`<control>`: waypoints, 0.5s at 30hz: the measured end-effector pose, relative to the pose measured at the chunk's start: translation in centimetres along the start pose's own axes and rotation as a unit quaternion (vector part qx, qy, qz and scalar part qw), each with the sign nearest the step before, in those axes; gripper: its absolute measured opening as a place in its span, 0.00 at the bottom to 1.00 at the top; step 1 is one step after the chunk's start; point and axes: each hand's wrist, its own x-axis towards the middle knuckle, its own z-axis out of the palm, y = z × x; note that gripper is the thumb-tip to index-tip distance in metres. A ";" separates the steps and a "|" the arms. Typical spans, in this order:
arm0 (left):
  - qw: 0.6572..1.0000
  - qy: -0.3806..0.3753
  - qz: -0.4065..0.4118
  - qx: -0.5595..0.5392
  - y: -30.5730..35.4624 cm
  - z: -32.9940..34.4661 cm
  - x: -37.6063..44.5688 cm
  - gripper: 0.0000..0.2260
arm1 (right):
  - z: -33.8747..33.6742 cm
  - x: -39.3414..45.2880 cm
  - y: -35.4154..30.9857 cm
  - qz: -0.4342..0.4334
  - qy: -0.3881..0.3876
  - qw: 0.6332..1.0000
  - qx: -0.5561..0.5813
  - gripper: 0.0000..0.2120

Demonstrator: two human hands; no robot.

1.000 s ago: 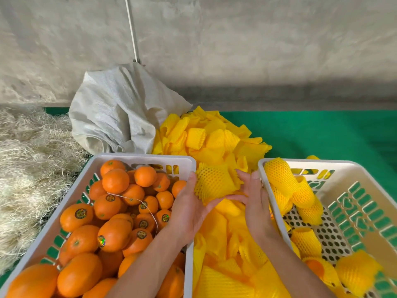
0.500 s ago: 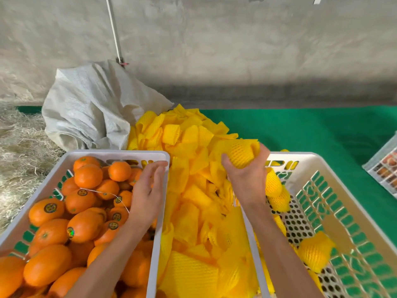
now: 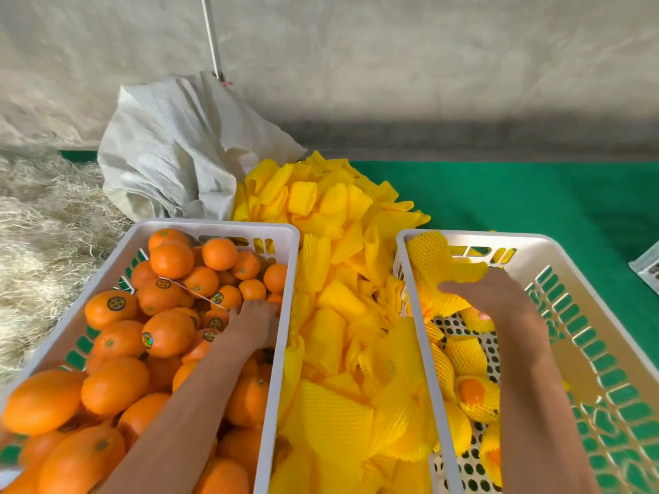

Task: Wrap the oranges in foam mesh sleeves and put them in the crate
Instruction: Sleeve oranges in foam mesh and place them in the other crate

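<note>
My left hand (image 3: 254, 320) curls on firm oranges (image 3: 167, 333), right hand (image 3: 499, 297) lowers a squishy sleeved one, fingers hidden, can't tell grip.

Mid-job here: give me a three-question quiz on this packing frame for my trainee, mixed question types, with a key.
1. True or false: the left hand is down among the bare oranges in the left crate.
2. What lies between the two crates?
A. straw
B. a pile of yellow foam sleeves
C. a white sack
3. Fill in: the right hand is inside the ____ crate, where wrapped oranges lie.

Key: 1 true; 2 B; 3 right.
</note>
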 end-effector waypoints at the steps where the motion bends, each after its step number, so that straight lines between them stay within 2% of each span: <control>1: 1.000 -0.003 0.000 0.020 -0.1 0.3 0.1 0.25 | 0.1 0.0 -0.1 -0.002 0.019 1.000 -0.023 0.46; 3: 0.997 0.004 -0.007 0.080 -0.2 0.8 0.2 0.27 | 0.4 -0.3 -0.7 -0.016 0.070 0.996 -0.049 0.52; 4: 0.995 0.014 -0.014 0.100 -0.2 1.0 0.4 0.26 | 0.5 -0.5 -1.3 -0.040 0.098 0.993 -0.051 0.50; 6: 0.992 0.033 -0.031 0.120 0.2 1.0 0.5 0.23 | 1.2 -1.1 -2.5 -0.128 0.151 0.980 -0.028 0.40; 9: 0.989 0.044 -0.043 0.132 0.9 0.6 0.6 0.22 | 3.4 -2.5 -4.7 -0.301 0.190 0.934 0.023 0.19; 11: 0.991 0.045 -0.045 0.121 1.1 0.5 0.5 0.21 | 5.6 -3.5 -6.2 -0.383 0.150 0.911 0.031 0.10; 12: 0.993 0.044 -0.048 0.100 1.2 0.5 0.5 0.21 | 6.8 -4.0 -6.8 -0.409 0.110 0.905 0.024 0.08; 15: 0.997 0.039 -0.047 0.048 1.5 0.1 0.1 0.22 | 11.0 -4.6 -7.8 -0.426 -0.004 0.903 -0.058 0.13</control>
